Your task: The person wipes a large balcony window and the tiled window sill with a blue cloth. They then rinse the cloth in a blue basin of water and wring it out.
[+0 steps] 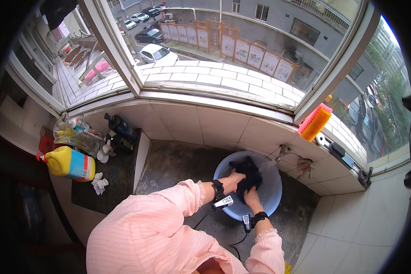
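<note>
A light blue plastic basin [277, 191] stands on the dark floor of a tiled washing area, holding water. Dark, wet fabric [248, 174] is in the basin. My left hand [235, 179] grips the fabric at its left side, and my right hand [252, 197] holds its lower part. Each wrist bears a black strap with a small device. The fingertips are partly hidden by the fabric. Beyond the basin, a metal tap [284, 151] comes out of the tiled wall, with blurred water near it.
On the left ledge stand a yellow pump jug [68, 163], dark pump bottles [120, 127] and crumpled white tissue [99, 184]. An orange and pink scrubbing brush [315, 122] and a dark brush [337, 149] lie on the right sill. A tiled wall [349, 219] bounds the right side.
</note>
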